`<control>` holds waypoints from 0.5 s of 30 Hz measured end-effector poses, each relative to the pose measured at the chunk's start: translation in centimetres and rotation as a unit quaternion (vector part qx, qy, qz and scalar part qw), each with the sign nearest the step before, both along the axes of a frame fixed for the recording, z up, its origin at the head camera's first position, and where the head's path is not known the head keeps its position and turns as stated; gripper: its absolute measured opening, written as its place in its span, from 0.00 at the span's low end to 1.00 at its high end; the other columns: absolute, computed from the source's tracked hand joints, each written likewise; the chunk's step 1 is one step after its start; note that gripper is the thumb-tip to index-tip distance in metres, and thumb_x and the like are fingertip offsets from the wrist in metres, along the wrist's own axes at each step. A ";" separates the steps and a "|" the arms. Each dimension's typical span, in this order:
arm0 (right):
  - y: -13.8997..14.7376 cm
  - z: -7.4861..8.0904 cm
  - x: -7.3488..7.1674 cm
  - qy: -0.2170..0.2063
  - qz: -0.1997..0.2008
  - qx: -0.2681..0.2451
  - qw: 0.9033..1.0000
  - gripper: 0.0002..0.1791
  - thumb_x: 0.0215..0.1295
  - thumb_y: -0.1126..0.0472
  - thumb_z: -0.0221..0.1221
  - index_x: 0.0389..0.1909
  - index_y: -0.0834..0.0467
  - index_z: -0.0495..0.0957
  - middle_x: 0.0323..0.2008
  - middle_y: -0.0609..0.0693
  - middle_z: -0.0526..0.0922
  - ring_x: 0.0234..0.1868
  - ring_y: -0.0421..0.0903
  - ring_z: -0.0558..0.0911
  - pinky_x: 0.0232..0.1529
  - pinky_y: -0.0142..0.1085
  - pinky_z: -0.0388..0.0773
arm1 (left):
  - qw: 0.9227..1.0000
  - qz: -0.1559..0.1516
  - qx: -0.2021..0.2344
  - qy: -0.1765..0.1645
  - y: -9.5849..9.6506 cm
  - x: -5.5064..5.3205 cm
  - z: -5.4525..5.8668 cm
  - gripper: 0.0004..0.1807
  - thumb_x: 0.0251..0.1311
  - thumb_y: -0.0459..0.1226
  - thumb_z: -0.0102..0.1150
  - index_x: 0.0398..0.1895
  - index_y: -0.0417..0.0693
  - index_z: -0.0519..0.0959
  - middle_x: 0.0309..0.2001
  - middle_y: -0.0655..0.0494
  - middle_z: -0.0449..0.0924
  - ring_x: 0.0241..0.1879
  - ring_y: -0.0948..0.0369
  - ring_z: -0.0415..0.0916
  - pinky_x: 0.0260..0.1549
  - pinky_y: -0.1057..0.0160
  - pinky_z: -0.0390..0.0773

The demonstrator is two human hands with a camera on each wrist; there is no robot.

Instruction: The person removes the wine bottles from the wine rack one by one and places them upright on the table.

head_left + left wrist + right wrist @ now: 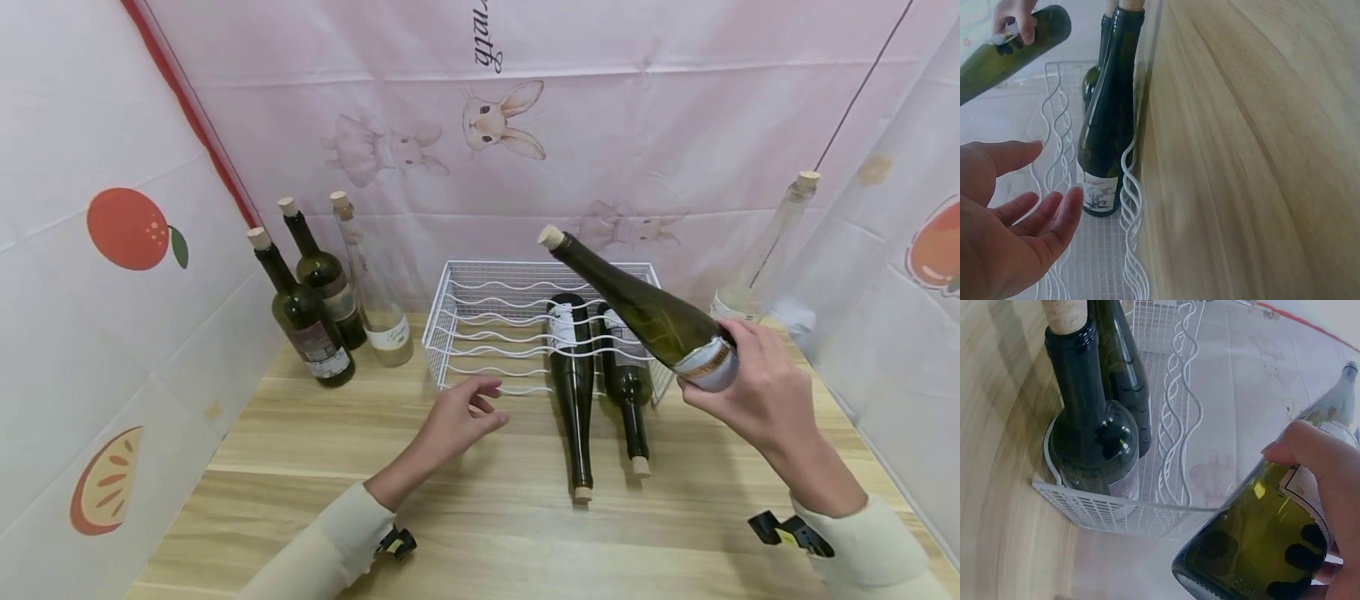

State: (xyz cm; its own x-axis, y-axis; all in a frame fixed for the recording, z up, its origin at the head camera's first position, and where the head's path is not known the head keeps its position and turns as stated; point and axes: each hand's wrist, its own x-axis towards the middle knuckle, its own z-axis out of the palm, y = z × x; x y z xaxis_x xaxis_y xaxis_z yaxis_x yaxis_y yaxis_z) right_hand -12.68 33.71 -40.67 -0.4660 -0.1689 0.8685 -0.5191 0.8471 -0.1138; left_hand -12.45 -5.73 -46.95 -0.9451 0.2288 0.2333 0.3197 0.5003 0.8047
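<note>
My right hand grips a corked green wine bottle round its labelled lower part. The bottle is tilted above the right side of a white wire rack, its cork pointing up and left. Two dark corked bottles lie in the rack: a slender bottle and a broader bottle to its right, necks sticking out toward me. My left hand hovers at the rack's front left, fingers loosely bent and holding nothing. In the left wrist view, its fingers are apart from the slender bottle.
Two dark green bottles and a clear bottle stand upright left of the rack. Another clear bottle stands at the back right, partly behind my right hand. Printed cloth walls border the wooden table.
</note>
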 end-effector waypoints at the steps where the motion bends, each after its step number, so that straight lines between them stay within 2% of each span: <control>1: 0.1 -0.1 -0.1 -0.001 0.000 -0.007 1.000 0.49 0.45 0.32 0.57 0.59 0.68 0.78 0.51 0.69 0.84 0.50 0.66 0.80 0.31 0.63 0.77 | 1.000 -0.002 0.001 -0.005 0.2 -0.1 -0.1 0.27 0.59 0.38 0.74 0.62 0.44 0.79 0.54 0.42 0.86 0.44 0.56 0.86 0.40 0.68 0.86; 5: 0.8 -0.3 -0.2 -0.024 0.003 -0.036 0.999 0.51 0.40 0.37 0.63 0.62 0.69 0.76 0.53 0.70 0.82 0.54 0.67 0.79 0.39 0.60 0.76 | 0.999 -0.008 0.010 -0.034 0.7 -0.3 -0.4 0.27 0.59 0.40 0.74 0.62 0.46 0.80 0.54 0.45 0.86 0.44 0.58 0.86 0.38 0.68 0.85; 7: 1.1 -0.4 -0.2 -0.040 0.002 -0.055 0.998 0.51 0.36 0.43 0.68 0.62 0.70 0.75 0.54 0.71 0.81 0.54 0.66 0.78 0.41 0.54 0.75 | 0.999 -0.009 0.013 -0.049 0.9 -0.4 -0.6 0.28 0.59 0.40 0.74 0.63 0.45 0.79 0.54 0.46 0.87 0.44 0.58 0.85 0.39 0.67 0.85; 9: 1.6 -0.7 -0.3 -0.059 0.002 -0.077 0.995 0.51 0.33 0.49 0.72 0.62 0.71 0.74 0.54 0.72 0.80 0.54 0.66 0.77 0.46 0.43 0.73 | 0.998 -0.008 0.017 -0.062 1.1 -0.6 -0.8 0.29 0.59 0.41 0.74 0.63 0.44 0.79 0.54 0.48 0.87 0.45 0.57 0.85 0.39 0.66 0.85; 12: 2.2 -1.1 -0.5 -0.086 0.003 -0.112 0.990 0.50 0.29 0.58 0.77 0.60 0.72 0.73 0.52 0.72 0.78 0.51 0.63 0.76 0.45 0.33 0.64 | 0.997 -0.011 0.029 -0.077 1.5 -0.9 -1.0 0.30 0.60 0.42 0.74 0.64 0.42 0.78 0.55 0.48 0.87 0.46 0.56 0.86 0.40 0.66 0.86; 15: 2.8 -1.5 -0.7 -0.109 0.004 -0.139 0.984 0.50 0.27 0.64 0.80 0.60 0.73 0.72 0.50 0.71 0.76 0.49 0.60 0.73 0.43 0.33 0.61 | 0.993 -0.023 0.055 -0.099 1.9 -1.2 -1.4 0.31 0.60 0.42 0.73 0.65 0.39 0.77 0.57 0.44 0.85 0.47 0.54 0.86 0.40 0.64 0.88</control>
State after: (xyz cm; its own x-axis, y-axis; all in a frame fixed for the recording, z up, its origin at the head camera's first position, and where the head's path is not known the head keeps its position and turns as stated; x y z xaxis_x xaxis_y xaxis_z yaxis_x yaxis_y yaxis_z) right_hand -13.40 36.46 -42.21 -0.6461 0.0558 0.7612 -0.4639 0.7633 -0.4497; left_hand -13.63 -3.83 -48.34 -0.9641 0.2561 0.0701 0.1704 0.3942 0.9031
